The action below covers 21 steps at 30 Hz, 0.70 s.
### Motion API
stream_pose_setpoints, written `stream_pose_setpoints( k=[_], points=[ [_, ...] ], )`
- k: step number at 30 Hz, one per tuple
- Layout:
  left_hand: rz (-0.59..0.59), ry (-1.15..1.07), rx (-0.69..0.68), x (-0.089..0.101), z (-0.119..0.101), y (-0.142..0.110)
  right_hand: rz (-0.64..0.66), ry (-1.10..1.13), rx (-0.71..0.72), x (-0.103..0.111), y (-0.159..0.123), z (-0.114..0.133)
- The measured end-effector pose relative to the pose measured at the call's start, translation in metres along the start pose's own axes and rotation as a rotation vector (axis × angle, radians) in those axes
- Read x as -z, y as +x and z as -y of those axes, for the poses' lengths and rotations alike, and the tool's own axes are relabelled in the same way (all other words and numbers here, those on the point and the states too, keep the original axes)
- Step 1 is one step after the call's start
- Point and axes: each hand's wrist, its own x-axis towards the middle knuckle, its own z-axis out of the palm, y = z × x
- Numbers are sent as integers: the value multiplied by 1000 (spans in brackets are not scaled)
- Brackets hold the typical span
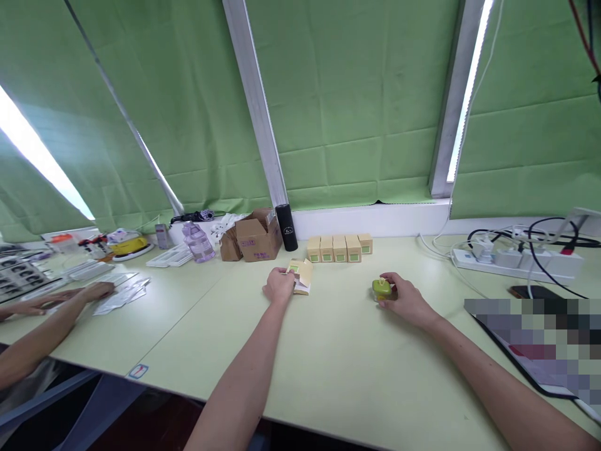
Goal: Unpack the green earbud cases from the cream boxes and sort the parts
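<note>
My left hand is closed on a small tan carton with a green label, its flap open, resting on the pale green table. About a hand's width to the right, my right hand curls around a small green round jar that sits on the table. Behind both hands a row of several matching tan cartons stands side by side near the window sill.
A black cylinder and open brown cardboard boxes stand at the back. A clear purple bottle and trays lie left. Another person's arms rest at the left. A power strip with cables and a phone lie right.
</note>
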Motion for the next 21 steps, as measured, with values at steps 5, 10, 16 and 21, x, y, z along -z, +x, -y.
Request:
stream_pose_setpoints(
  k=[5, 10, 16, 21],
  points=[
    [32, 45, 1, -2, 3, 1, -23, -73, 8, -5, 3, -4],
    [33, 74, 9, -1, 4, 2, -54, -93, 8, -6, 3, -4],
    [27, 81, 17, -1, 4, 2, -53, -90, 11, -5, 2, -5],
    [-3, 64, 10, -3, 6, 3, -67, -73, 10, -6, 3, -7]
  ],
)
